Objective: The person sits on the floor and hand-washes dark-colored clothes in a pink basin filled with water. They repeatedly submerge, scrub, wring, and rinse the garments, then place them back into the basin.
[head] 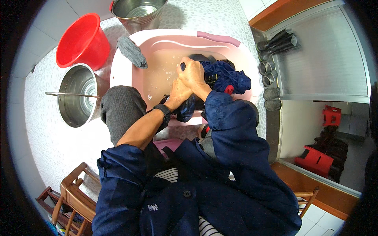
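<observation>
A pink plastic tub [137, 76] holds cloudy, brownish water [159, 67] with some bubbles. Over its right half lies a wet, bunched dark blue garment [226, 75], partly above the waterline. My right hand [192, 73] makes a fist around a fold of it, and a dark tip of cloth pokes out between the fingers. Pressed against it from below, my left hand [179, 92] also grips the cloth; its fingertips are hidden. More dark cloth [186, 109] hangs at the near rim below my hands. A red piece [229, 89] shows beside my right wrist.
A grey sock [132, 52] drapes over the tub's left rim. Beyond are a red bucket [79, 41] and metal buckets [77, 96], [141, 14]. Boots [276, 44] and shoes [267, 72] line the right wall by a sliding door [327, 56]. A wooden chair [78, 196] stands lower left.
</observation>
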The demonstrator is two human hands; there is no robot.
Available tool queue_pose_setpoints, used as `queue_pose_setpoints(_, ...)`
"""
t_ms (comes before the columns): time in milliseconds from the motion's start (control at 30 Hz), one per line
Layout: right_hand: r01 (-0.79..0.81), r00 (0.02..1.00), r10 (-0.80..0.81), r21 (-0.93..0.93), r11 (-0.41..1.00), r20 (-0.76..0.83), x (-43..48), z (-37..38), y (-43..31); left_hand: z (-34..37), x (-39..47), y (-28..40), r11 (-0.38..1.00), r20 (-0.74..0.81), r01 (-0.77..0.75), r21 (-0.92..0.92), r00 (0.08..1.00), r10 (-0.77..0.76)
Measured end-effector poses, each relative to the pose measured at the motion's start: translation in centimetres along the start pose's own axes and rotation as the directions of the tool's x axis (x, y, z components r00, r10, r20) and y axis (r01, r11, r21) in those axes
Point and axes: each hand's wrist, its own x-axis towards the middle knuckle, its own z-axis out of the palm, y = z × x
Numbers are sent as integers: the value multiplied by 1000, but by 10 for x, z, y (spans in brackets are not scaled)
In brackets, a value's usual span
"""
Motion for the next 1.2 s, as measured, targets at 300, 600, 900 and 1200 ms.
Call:
queue_pose_setpoints(300, -10, 1000, 9, 124, 992, 4, -1, -23, -5, 2, 1, 8, 993, -27, 54, -105, 998, -57)
queue_pose_setpoints(600, 0, 998, 42, 606, 795, -56, -14, -86, 12, -60, -7, 80, 547, 76, 180, -818, 975, -207)
queue_pose_setpoints(900, -732, 641, -297, 449, -512, 707, -128, -21, -23, -85, -4, 117, -146, 189, 172, -974, 975, -116)
queue_pose_setpoints(1200, -211, 957, 125, 921, -327, 263, -55, -12, 11, -76, -62, 96, 369, 99, 81, -926, 995, 28)
